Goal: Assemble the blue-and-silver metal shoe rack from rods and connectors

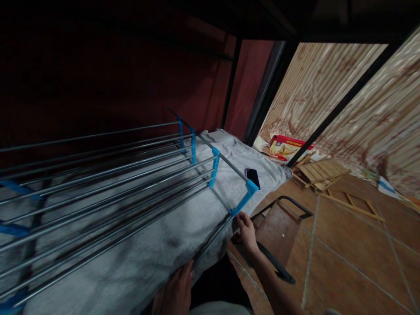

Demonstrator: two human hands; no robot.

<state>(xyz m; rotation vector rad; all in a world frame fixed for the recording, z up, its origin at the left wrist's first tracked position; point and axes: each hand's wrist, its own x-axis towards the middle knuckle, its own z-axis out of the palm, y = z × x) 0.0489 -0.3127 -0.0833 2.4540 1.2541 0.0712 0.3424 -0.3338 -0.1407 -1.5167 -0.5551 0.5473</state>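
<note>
The right hand (246, 229) is pinching a blue drying-rack bracket (244, 201); the left hand (177, 286) is touching a tube (211, 241), grip unclear. A red carton (286, 149) is bearing unreadable lettering (289, 141).

The rack (193, 148) has smooth metal rods (232, 166) and plastic brackets (244, 200); under the rack, matt, fuzzy cloth (274, 174); beside the rack's end, a smooth-faced phone (252, 178)
</note>
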